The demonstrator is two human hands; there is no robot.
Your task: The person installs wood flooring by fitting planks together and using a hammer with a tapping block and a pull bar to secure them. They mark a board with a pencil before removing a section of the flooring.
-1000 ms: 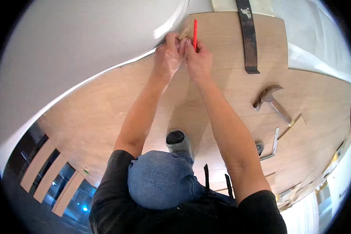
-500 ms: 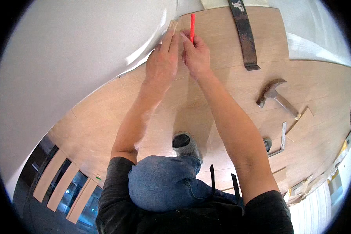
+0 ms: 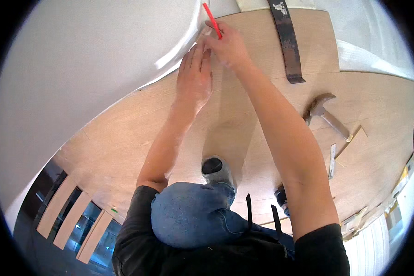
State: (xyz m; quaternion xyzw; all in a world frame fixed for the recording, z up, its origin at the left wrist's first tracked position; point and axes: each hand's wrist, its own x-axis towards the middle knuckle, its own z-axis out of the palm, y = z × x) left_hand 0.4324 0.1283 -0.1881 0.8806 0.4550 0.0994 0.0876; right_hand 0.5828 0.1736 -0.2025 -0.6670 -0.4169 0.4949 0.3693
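My right hand [image 3: 231, 48] grips a red pencil [image 3: 212, 20] at the far end of the floor, against the white wall. The pencil slants up and left toward the wall. Just below it my left hand [image 3: 194, 77] lies flat with stretched fingers, its fingertips close to the wall's foot and almost touching my right hand. A small pale wooden piece [image 3: 203, 34] shows at those fingertips, blurred and partly covered, so its full shape is hidden. Both hands rest over light wood floor planks [image 3: 170, 133].
A dark metal pull bar [image 3: 287, 46] lies right of my hands. Further right are a claw hammer [image 3: 329, 115], a plank offcut [image 3: 354, 145] and a metal square [image 3: 332, 161], partly behind my right arm. The white wall [image 3: 92, 60] borders the left side. Several planks [image 3: 73, 214] lie lower left.
My right hand has moved up and left toward the wall, and the pencil now tilts left. My left hand has drawn slightly back, its fingers lower than before.
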